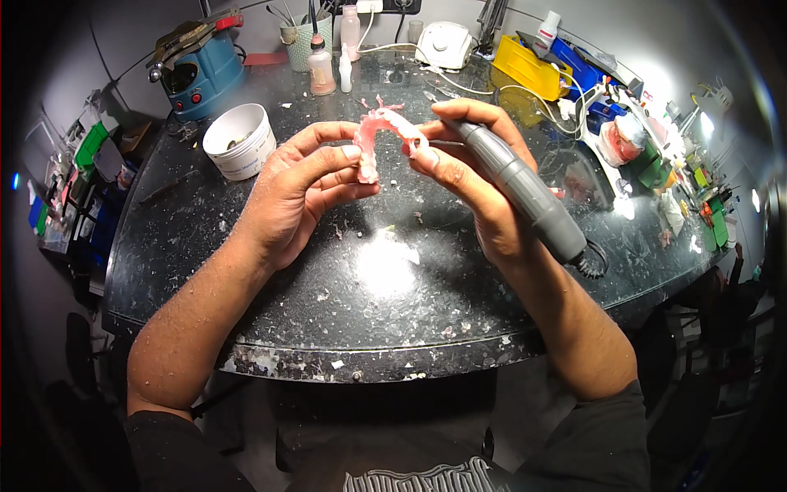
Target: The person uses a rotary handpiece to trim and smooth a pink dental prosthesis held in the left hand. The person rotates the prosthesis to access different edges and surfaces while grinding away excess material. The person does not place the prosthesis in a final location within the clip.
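A pink, horseshoe-shaped denture piece [382,120] with ragged edges is held up above the middle of the bench. The fingers and thumb of my left hand [295,184] pinch its left limb. In my right hand [492,197] lies a thick dark grey rotary handpiece [529,193], slanting from the fingers down toward the wrist, with a coiled cord at its rear end. The thumb and a fingertip of that same hand also grip the right end of the denture piece. The thin tip of the handpiece points up and left, beyond the denture.
A white tub [239,143] stands left of my left hand, with a blue machine [205,75] behind it. Along the back are a bottle [320,72], a cup of tools [307,43], a white corded box [444,44] and a yellow bin [531,67]. Pink-and-white dental models [621,141] sit right.
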Demonstrator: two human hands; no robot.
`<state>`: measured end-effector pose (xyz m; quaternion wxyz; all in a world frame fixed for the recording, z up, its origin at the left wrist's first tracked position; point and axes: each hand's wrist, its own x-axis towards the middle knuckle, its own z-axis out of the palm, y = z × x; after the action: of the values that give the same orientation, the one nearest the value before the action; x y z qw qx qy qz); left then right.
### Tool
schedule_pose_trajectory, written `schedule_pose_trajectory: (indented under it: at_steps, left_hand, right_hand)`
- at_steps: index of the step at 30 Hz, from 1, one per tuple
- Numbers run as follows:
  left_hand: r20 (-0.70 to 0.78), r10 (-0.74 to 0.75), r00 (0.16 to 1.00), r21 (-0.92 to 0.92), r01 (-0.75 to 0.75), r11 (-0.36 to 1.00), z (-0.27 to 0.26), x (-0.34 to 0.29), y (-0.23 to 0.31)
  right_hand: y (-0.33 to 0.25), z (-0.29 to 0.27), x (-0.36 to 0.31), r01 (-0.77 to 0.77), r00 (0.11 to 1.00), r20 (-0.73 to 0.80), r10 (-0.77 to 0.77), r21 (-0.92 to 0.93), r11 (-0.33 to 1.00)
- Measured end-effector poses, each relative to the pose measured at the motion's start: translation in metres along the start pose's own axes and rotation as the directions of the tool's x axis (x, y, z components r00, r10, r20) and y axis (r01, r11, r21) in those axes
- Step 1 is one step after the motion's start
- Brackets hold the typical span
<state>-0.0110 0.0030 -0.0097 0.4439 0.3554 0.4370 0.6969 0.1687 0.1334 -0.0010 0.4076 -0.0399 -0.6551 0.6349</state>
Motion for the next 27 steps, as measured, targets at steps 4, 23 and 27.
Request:
schedule_pose_trajectory:
  at_steps: [4,23,27]
  left_hand:
    - [0.096,-0.044,0.994,0.058,0.039,0.998,0.004,-0.003,-0.001]
    - [0.099,0.194,0.976,0.236,-0.212,0.948,0.006,-0.002,-0.011]
    - [0.069,0.126,0.99,0.362,-0.142,0.921,0.012,-0.006,-0.005]
  right_hand:
    - [-0.004,0.004,-0.002,0.018,1.0,0.02,-0.02,0.07,0.997]
    - [0.005,0.0,-0.003,0.026,0.999,-0.022,-0.03,-0.175,0.984]
    - [0.008,-0.003,0.0,0.069,0.997,-0.032,-0.077,-0.199,0.978]
